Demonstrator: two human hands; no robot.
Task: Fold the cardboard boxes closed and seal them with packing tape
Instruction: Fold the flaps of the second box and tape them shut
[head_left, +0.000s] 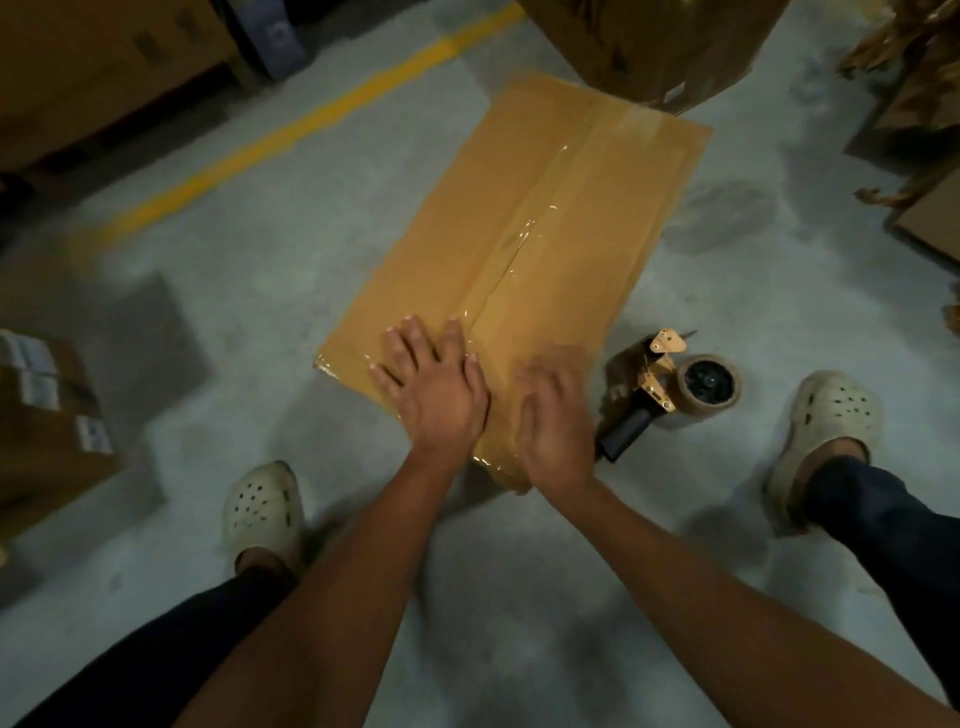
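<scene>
Head view: a closed cardboard box (540, 171) lies flat on the concrete floor (260, 312), directly in front of the person and between their feet. A strip of clear packing tape (524, 234) runs along its centre seam from the far end to the near end, wrinkled and shiny in the middle. More tape wraps over the near edge.

The left hand (436, 395) lies palm down on the near end of the box, just left of the seam. Its fingers are straight and spread, pressing on the cardboard and holding nothing. The right hand (556, 415) is just beside it on the near right corner of the box. It is blurred, but its fingers look extended over the surface with nothing in them.

A tape dispenser (649, 400) with a black handle lies on the floor just right of the box, its tape roll (707, 387) facing up.

Pale perforated clogs (262, 514) are on both feet, which stand wide apart. A yellow line (311, 119) crosses the floor at upper left. Labelled cartons (47, 415) sit at the left edge, and a large brown box (649, 47) stands beyond the far end.
</scene>
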